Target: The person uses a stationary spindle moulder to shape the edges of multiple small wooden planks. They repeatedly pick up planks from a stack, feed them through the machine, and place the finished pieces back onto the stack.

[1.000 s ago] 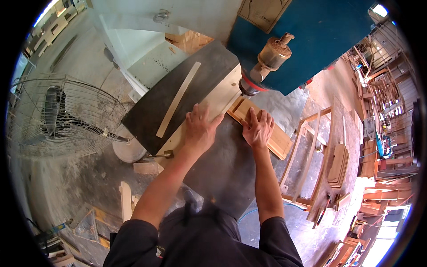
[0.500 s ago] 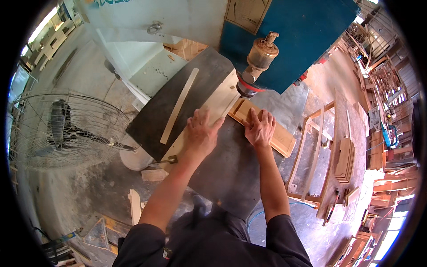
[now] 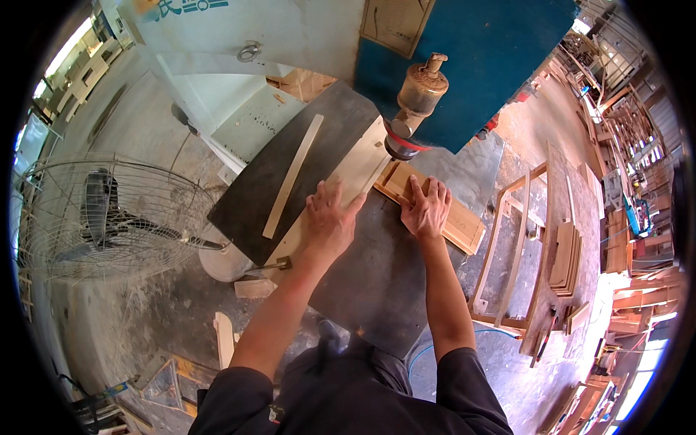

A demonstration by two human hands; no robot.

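Grey wire cages the fan (image 3: 101,206), well to the left of the left hand (image 3: 330,221); it sits lower and further right in view than a second ago, the whole scene having shifted, while the hands keep almost the same places on the wood. Nearer that hand, but apart from it, lies a thin wooden strip (image 3: 293,177). The left hand rests with fingers spread on a pale board (image 3: 362,163). Beyond and between the two separated hands stands a red-ringed cutter head (image 3: 402,147). The wooden panel (image 3: 462,226) lies beneath the right hand (image 3: 428,210), one end near the cutter head; whether the thumb grips its edge, I cannot tell. Well to the right lies a stack of panels (image 3: 564,259).
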